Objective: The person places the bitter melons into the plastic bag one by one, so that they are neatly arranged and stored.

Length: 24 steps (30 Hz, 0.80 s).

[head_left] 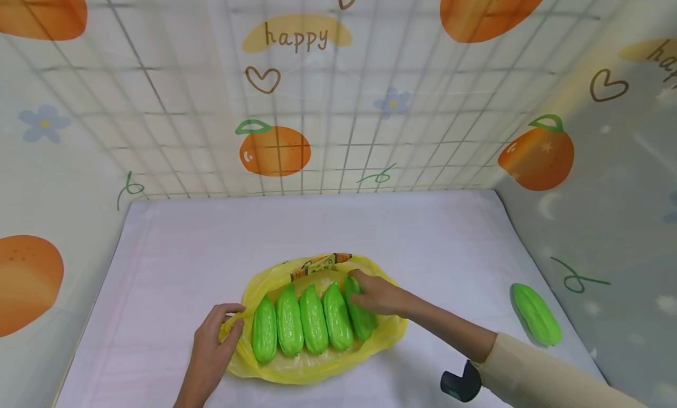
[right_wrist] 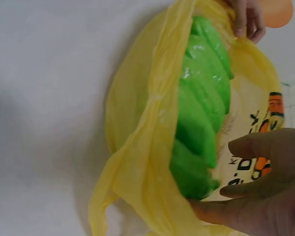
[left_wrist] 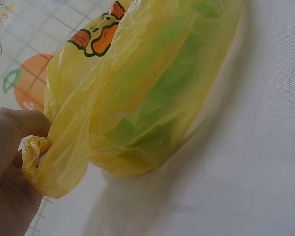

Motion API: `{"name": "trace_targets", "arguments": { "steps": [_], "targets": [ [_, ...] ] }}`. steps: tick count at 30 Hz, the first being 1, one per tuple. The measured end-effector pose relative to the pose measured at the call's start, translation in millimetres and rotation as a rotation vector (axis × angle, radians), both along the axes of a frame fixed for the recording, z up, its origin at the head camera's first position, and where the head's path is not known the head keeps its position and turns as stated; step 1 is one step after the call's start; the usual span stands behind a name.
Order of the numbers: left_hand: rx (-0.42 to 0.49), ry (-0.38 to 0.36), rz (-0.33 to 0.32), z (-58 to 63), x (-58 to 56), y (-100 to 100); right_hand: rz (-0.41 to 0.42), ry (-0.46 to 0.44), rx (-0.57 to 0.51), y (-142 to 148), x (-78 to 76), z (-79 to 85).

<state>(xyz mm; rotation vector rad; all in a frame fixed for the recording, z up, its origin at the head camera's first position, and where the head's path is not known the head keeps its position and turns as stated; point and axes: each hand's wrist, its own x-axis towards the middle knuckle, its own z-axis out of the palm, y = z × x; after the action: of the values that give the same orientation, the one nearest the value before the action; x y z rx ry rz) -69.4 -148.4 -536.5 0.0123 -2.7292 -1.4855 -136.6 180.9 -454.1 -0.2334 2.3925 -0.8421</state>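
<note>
A yellow plastic bag [head_left: 317, 375] lies with its mouth spread wide on the white surface. Inside it, several glossy green gourd-like pieces [head_left: 314, 320] sit side by side in a row. My left hand [head_left: 208, 346] pinches the bag's left rim between thumb and fingers; the left wrist view shows the bunched yellow plastic [left_wrist: 64, 162] in that grip. My right hand [head_left: 378, 293] is in the bag's right part, over the upper end of the rightmost green piece [head_left: 364, 320]. In the right wrist view its fingers [right_wrist: 255, 145] are spread, and they are not wrapped round any piece.
Another green gourd-like piece [head_left: 536, 314] lies alone near the right edge of the white surface [head_left: 449, 237]. Cloth walls [head_left: 328, 102] with orange prints and grid lines stand at the back and both sides. A dark band [head_left: 461, 383] sits by the right sleeve.
</note>
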Motion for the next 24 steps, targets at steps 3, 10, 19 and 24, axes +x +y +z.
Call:
{"name": "trace_targets", "arguments": {
  "steps": [3,10,19,24],
  "targets": [
    [0.001,-0.007,-0.001,0.2,0.1,0,0.005,0.007,-0.009,-1,1.5,6.3],
    [-0.008,-0.013,0.000,0.5,0.8,0,-0.009,0.026,-0.114,8,12.6,23.6],
    [-0.023,0.026,0.000,-1.2,1.3,-2,-0.176,0.011,-0.342,42,27.4,34.8],
    [-0.009,-0.001,0.001,-1.6,1.7,-2,-0.254,0.046,-0.333,76,24.2,44.0]
  ]
}}
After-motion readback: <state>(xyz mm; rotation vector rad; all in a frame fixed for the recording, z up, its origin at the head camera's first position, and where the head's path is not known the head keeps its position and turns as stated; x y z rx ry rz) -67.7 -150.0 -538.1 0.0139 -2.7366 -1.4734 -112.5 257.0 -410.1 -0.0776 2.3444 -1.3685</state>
